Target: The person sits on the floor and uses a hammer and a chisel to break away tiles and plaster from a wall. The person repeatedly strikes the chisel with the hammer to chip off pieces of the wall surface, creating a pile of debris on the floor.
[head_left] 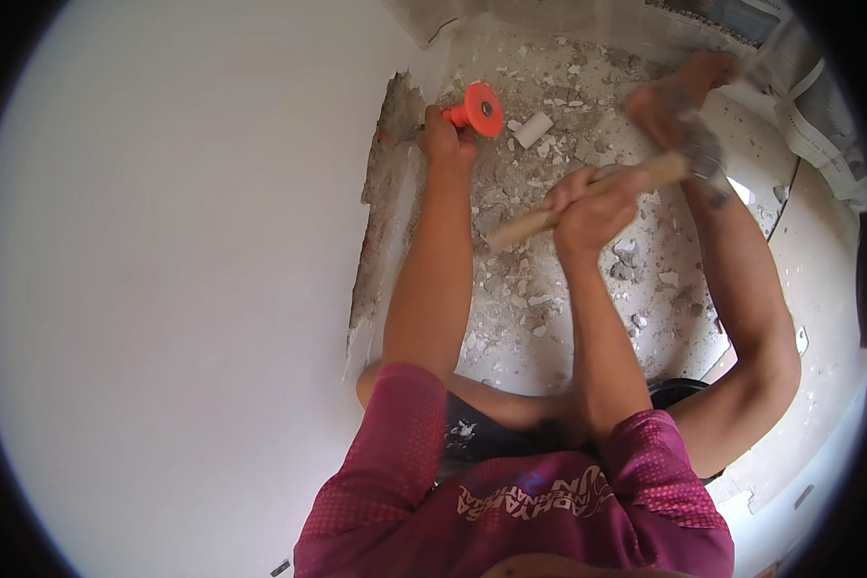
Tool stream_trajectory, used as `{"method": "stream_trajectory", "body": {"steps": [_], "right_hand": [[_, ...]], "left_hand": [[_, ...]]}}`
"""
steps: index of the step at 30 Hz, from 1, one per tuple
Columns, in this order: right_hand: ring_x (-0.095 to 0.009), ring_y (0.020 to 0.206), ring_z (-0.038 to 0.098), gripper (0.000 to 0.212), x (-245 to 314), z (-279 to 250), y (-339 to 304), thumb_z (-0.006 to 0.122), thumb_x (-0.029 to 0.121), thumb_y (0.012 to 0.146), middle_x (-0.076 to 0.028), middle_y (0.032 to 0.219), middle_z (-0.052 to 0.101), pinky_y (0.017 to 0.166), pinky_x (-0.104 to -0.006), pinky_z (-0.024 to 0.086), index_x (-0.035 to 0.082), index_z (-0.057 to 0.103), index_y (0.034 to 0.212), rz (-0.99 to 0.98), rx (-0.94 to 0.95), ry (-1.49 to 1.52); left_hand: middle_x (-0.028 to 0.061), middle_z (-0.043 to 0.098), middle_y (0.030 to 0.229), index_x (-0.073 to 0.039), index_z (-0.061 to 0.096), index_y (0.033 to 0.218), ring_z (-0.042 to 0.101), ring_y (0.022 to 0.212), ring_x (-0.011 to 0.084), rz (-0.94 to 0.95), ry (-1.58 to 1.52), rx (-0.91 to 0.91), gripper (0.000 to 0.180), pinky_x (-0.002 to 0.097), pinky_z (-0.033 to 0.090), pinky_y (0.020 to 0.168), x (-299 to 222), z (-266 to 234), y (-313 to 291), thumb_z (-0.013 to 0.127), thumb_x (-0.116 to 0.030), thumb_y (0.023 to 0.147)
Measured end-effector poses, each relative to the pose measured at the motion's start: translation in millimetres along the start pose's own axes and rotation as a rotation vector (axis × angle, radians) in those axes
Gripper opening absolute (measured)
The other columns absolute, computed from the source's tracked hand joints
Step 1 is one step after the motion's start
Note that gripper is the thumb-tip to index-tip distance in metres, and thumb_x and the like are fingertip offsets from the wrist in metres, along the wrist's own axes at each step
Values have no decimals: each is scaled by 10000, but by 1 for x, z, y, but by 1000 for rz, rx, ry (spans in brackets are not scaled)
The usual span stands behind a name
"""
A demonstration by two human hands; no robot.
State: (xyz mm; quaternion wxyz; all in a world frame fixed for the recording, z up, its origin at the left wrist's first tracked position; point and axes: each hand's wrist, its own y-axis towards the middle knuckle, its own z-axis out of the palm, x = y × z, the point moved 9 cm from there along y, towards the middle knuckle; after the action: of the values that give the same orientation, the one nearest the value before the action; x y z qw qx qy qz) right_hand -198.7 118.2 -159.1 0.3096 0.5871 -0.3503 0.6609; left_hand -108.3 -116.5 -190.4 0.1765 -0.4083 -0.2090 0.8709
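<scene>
My left hand (pixel 448 140) is closed round the grip of a chisel with a round orange hand guard (pixel 484 110). The chisel's tip points left, at a rough strip of broken plaster (pixel 383 183) low on the white wall. My right hand (pixel 595 204) grips the wooden handle of a hammer (pixel 667 171). The hammer's metal head, blurred by motion, is up to the right, over my lower leg. A short white cylinder, like a piece of pipe (pixel 533 130), lies on the debris just right of the orange guard.
Broken plaster and rubble (pixel 539 299) cover the floor between my legs. The white wall (pixel 183 270) fills the left side. My bare foot (pixel 679 96) rests at the upper right, near the hammer. Printed sheets or sacks (pixel 819 125) lie along the far right edge.
</scene>
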Motion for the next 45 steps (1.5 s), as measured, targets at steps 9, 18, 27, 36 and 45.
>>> {"method": "stream_trajectory", "body": {"steps": [9, 18, 27, 36, 45], "right_hand": [[-120, 391, 403, 553, 114, -43, 7, 315, 585, 1020, -4, 511, 403, 366, -299, 384, 107, 406, 757, 229, -36, 562], [-107, 382, 365, 505, 28, 12, -25, 420, 548, 1006, -2, 540, 406, 353, -290, 375, 119, 396, 742, 581, 261, 235], [-113, 381, 370, 500, -23, 26, -30, 400, 552, 1010, 2, 523, 361, 347, -315, 375, 126, 377, 749, 357, 206, 25], [-123, 371, 370, 479, 41, -45, -44, 383, 498, 1026, -15, 510, 366, 343, -315, 384, 124, 371, 727, 607, 105, 339], [-130, 353, 374, 487, 54, -59, -52, 379, 496, 1034, -23, 505, 383, 335, -308, 381, 106, 382, 742, 535, 140, 294]], "left_hand": [[70, 548, 825, -37, 501, 883, 587, 713, 181, 44, 86, -70, 74, 344, 581, 674, -28, -37, -15, 472, -77, 939], [84, 579, 873, -5, 524, 914, 628, 756, 209, 24, 90, -52, 91, 355, 597, 669, -16, -34, -5, 550, -91, 905], [100, 576, 859, 9, 523, 875, 637, 745, 223, 24, 132, 9, 88, 378, 602, 670, -4, -14, 0, 553, -73, 890], [102, 568, 825, 16, 505, 872, 622, 683, 212, 138, 216, -55, 88, 349, 578, 546, -30, -40, -6, 540, -62, 892], [94, 518, 731, 2, 475, 896, 587, 566, 215, 217, 925, 211, 88, 359, 508, 478, -43, -29, -95, 544, -52, 885]]}}
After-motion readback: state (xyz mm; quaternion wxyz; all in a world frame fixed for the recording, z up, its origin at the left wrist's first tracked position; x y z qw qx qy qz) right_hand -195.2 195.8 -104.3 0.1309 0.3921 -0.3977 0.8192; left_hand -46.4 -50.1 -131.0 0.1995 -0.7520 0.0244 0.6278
